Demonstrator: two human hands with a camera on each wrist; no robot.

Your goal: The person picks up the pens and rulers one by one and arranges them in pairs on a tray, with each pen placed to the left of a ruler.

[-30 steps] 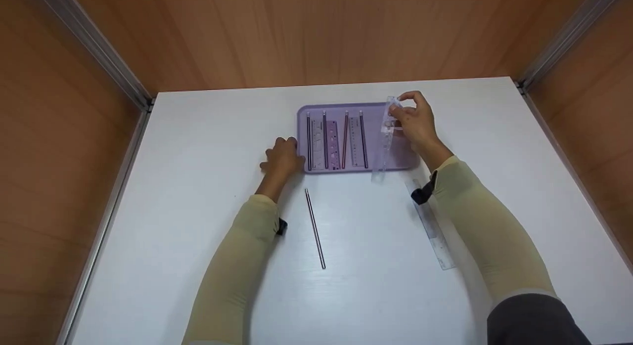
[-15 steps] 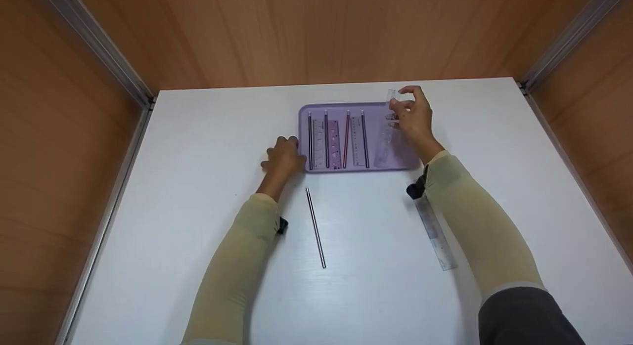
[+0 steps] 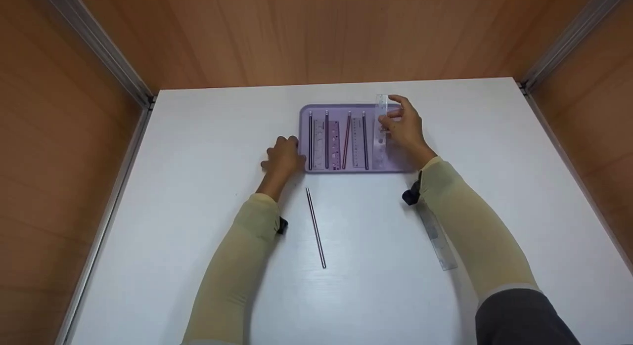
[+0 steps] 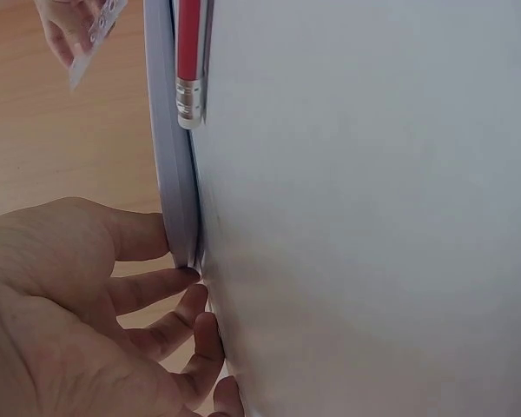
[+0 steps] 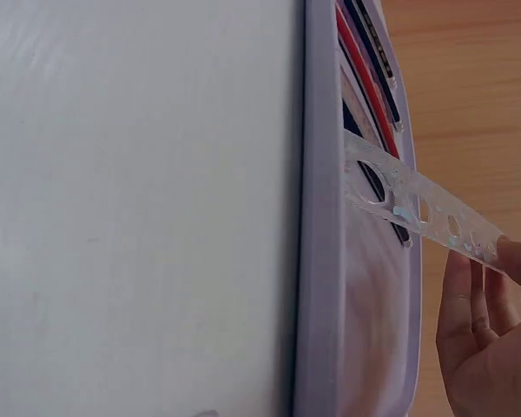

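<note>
A purple tray [image 3: 346, 170] lies at the far middle of the white table [image 3: 198, 137]. It holds several pencils [image 3: 365, 140] and small rulers [image 3: 320, 142] in a row. My right hand [image 3: 405, 130] pinches a clear stencil ruler [image 3: 381, 118] by its far end and holds it lengthwise over the tray's right part. In the right wrist view the clear ruler [image 5: 417, 204] slants down to the tray's floor beside the rim [image 5: 317, 217]. My left hand [image 3: 283, 157] grips the tray's left edge; its thumb and curled fingers [image 4: 156, 282] meet the rim [image 4: 175, 174].
A loose pencil [image 3: 315, 229] lies on the table in front of the tray. A long clear ruler [image 3: 437, 241] lies partly under my right forearm. Wooden walls with metal corner rails [image 3: 99, 48] enclose the table on three sides.
My right hand has carried the clear ruler left and turned it straight, from the tray's right edge to just beside the rightmost pencil. The left hand has not moved.
</note>
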